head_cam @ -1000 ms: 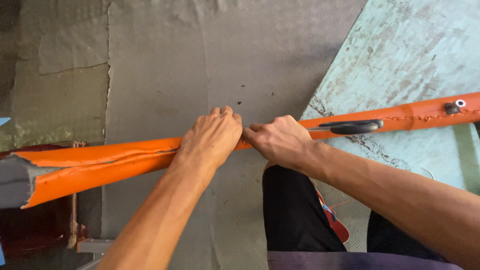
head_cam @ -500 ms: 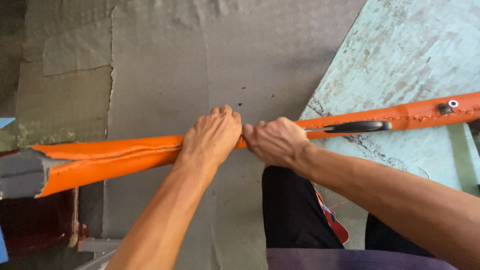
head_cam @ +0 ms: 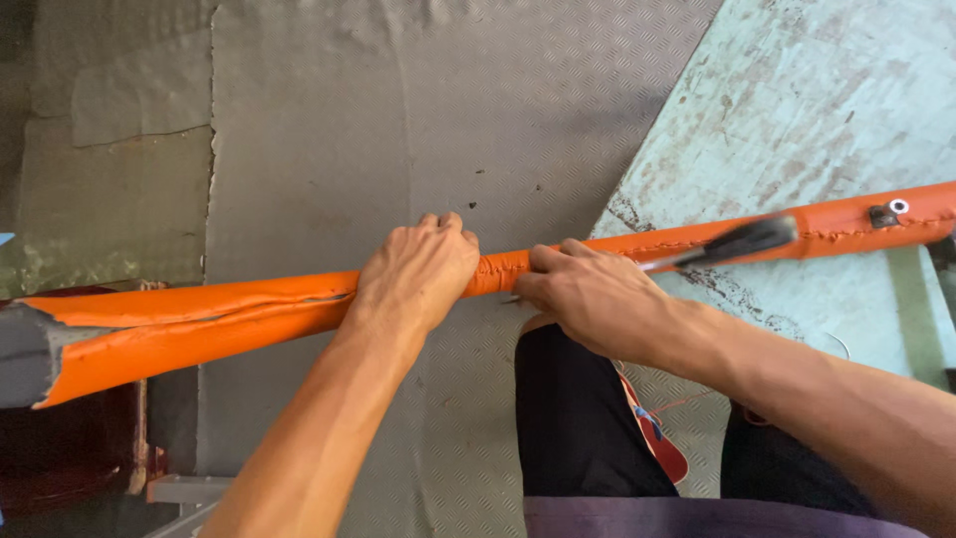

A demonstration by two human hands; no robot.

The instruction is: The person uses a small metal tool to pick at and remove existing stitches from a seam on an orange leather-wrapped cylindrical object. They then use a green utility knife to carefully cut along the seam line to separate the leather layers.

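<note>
Orange-covered tubing (head_cam: 249,319) was the thing in hand: a long padded bar that ran nearly level across the view, its long axis left to right, rising a little toward the right. Nearest the camera were the person's dark trousers (head_cam: 588,418) and two bare forearms reaching forward to the bar. The left hand (head_cam: 418,274) lay over the top of the bar near its middle, fingers (head_cam: 443,227) curled down its far side and clamped on the covering. The right hand (head_cam: 597,299) sat just beside it, apart by a short puckered stretch of orange, and gripped a dark-handled tool (head_cam: 742,239), blurred, that pointed rightward along the bar's seam. Both hands were about equally near the bar. Its left end (head_cam: 30,354) showed grey padding at an open edge, over something dark red. Farther right, a small metal fitting (head_cam: 889,212) sat on the bar above a worn pale-green desk (head_cam: 797,90). Beyond lay grey textured floor matting (head_cam: 398,100).
</note>
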